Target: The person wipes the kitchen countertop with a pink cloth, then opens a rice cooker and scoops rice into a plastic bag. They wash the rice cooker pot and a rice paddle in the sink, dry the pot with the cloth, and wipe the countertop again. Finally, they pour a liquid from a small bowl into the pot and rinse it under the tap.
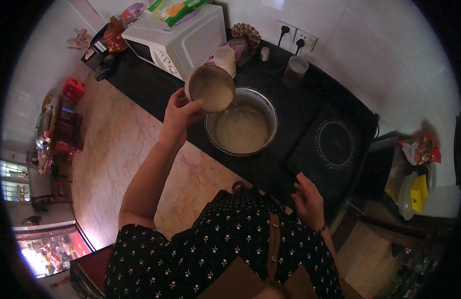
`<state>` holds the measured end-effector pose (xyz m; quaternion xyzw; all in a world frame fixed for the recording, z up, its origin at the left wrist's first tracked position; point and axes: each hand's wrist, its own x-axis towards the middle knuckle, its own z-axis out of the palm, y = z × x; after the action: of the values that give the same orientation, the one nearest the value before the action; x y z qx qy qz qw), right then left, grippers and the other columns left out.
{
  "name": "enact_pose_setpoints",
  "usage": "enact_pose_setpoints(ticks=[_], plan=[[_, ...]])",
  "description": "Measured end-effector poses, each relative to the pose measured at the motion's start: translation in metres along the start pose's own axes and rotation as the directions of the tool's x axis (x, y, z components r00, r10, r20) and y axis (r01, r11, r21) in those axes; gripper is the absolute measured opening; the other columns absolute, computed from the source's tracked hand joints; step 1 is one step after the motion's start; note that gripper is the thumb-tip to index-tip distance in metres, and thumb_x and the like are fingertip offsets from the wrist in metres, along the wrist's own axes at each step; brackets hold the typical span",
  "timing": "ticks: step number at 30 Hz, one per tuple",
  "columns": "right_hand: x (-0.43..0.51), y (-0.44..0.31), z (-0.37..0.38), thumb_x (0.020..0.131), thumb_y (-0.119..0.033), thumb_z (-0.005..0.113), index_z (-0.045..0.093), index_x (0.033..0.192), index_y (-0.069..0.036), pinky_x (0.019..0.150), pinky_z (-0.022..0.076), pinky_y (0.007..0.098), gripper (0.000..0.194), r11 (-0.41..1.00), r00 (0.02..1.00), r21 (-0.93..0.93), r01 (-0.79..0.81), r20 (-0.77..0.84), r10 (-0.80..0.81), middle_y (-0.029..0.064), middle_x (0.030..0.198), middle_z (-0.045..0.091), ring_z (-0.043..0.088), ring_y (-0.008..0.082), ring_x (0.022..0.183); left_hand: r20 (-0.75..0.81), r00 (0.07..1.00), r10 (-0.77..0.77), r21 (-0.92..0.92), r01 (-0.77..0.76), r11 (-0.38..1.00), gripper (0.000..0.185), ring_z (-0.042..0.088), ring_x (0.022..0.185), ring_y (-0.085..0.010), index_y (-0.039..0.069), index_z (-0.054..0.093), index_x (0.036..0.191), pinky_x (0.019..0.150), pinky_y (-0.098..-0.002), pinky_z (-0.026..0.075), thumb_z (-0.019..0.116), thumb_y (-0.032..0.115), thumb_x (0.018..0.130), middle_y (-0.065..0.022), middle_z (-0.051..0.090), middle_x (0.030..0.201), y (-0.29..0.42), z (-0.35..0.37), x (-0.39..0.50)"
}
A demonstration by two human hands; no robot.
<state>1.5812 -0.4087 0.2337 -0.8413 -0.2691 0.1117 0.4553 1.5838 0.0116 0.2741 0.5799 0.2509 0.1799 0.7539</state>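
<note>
A round bowl [208, 89] is tilted over the far left rim of a metal pot [272, 130], and my left hand [180, 112] grips its near left side. Pale grains that look like rice [221, 99] lie inside the bowl towards its lowered lip. Similar pale contents [241, 129] cover the bottom of the pot, which stands on the black countertop [193, 136]. My right hand [309, 200] holds nothing. Its fingers are slightly apart near the counter's front edge, closest to an induction cooktop [335, 144] with a ring marking.
Behind the bowl stand a white microwave [197, 41], a stack of pale cups or bowls [225, 59] and a clear jar [296, 71]. Two plugs sit in wall sockets [296, 35]. A yellow box [419, 194] and red packaging [421, 149] are at the right.
</note>
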Motion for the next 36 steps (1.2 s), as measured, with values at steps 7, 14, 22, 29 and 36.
enact_pose_setpoints(ticks=[7,14,22,29,36], plan=[[-0.007,0.001,-0.019,0.082,0.002,0.069,0.050,0.138,-0.004,0.094,0.0532,0.0357,0.059,1.000,0.999,-0.019,-0.021,-0.027,0.020,0.0186,0.143,0.050,0.061,0.0283,0.117,0.187,0.942,-0.278,-0.175,0.310,0.935,0.066,0.059,0.113,-0.0292,0.000,0.037,0.139,0.091,-0.0443,0.054,0.069,0.024,0.086,-0.0154,0.053,0.126,-0.018,0.052,-0.030],[0.023,-0.012,-0.044,0.072,-0.017,0.083,0.034,0.148,-0.004,0.112,0.0367,0.0424,0.091,0.996,0.966,-0.052,0.068,-0.247,-0.078,0.0204,0.150,0.039,0.041,0.0352,0.137,0.429,0.773,-0.468,0.065,0.490,0.869,0.074,0.058,0.115,-0.0314,0.001,0.034,0.141,0.097,-0.0462,0.051,0.071,0.028,0.083,-0.0176,0.051,0.130,-0.043,0.133,-0.062],[0.011,0.019,-0.084,0.076,-0.008,0.078,0.055,0.129,-0.011,0.104,0.0447,0.0416,0.057,0.983,0.989,-0.177,0.053,-0.127,-0.076,0.0228,0.147,0.042,0.048,0.0383,0.131,0.522,0.586,-0.619,0.250,0.589,0.769,0.078,0.060,0.113,-0.0336,0.000,0.031,0.145,0.097,-0.0463,0.052,0.070,0.029,0.085,-0.0224,0.050,0.133,-0.068,0.205,-0.091],[-0.034,0.057,-0.121,0.076,-0.004,0.075,0.061,0.106,-0.005,0.091,0.0511,0.0398,0.033,0.955,0.932,-0.295,0.038,-0.334,-0.140,0.0179,0.123,0.059,0.062,0.0347,0.107,0.582,0.607,-0.542,0.367,0.399,0.841,0.070,0.055,0.122,-0.0321,0.004,0.034,0.147,0.097,-0.0443,0.052,0.067,0.027,0.090,-0.0213,0.044,0.143,-0.083,0.245,-0.114],[-0.052,0.123,-0.236,0.077,-0.006,0.075,0.060,0.103,-0.003,0.072,0.0527,0.0345,0.030,0.972,0.715,-0.206,-0.110,-0.696,-0.066,0.0147,0.095,0.063,0.064,0.0295,0.083,0.373,0.850,-0.372,0.234,0.302,0.924,0.061,0.052,0.126,-0.0301,0.008,0.039,0.146,0.096,-0.0398,0.050,0.065,0.025,0.093,-0.0161,0.042,0.147,-0.105,0.220,-0.127]])
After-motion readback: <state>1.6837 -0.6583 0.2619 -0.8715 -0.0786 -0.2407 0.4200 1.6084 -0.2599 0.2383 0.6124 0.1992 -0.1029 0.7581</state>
